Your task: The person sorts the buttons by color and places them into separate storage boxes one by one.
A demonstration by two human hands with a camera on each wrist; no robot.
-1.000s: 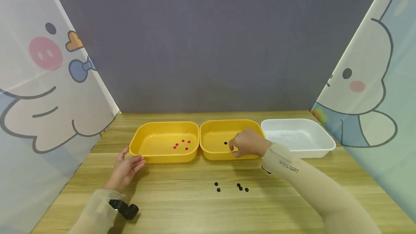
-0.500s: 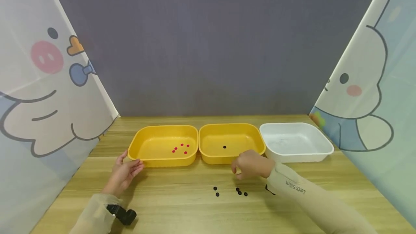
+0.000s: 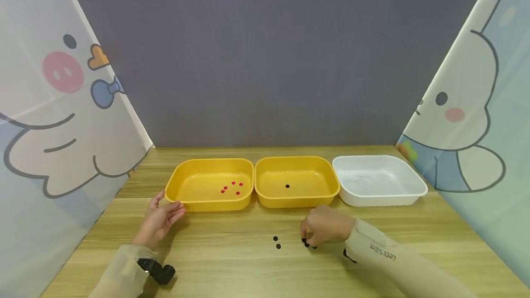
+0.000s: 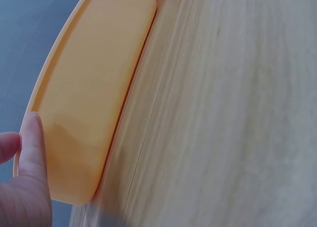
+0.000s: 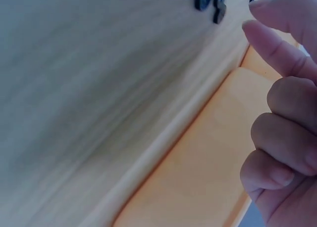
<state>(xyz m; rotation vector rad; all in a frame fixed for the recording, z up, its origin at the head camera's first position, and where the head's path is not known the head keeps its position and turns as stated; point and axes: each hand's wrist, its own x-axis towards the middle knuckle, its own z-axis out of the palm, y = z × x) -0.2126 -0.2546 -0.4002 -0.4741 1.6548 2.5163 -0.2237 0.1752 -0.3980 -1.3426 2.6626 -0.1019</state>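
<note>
In the head view, my right hand [image 3: 325, 225] reaches down over a cluster of small, round, button-like black discs [image 3: 307, 244] on the table. Its thumb and index finger are apart in the right wrist view, with nothing visible between them; the other fingers are bent. Two more black discs [image 3: 278, 246] lie left of the cluster, and one black disc [image 3: 287, 186] is in the middle yellow tray [image 3: 298, 202]. My left hand [image 3: 159, 220] holds the front left corner of the left yellow tray [image 3: 215, 206] between thumb and fingers. Several red discs [image 3: 238, 193] lie inside it.
A white tray [image 3: 385, 200] stands at the right end of the row. The wooden table [image 3: 232, 270] extends in front of the trays. A grey panel [image 3: 265, 59] rises behind, with printed cloth [image 3: 468, 118] at both sides.
My right hand has come out of the middle tray, back over its front rim and down to the black disc cluster. The left hand keeps its place at the left tray.
</note>
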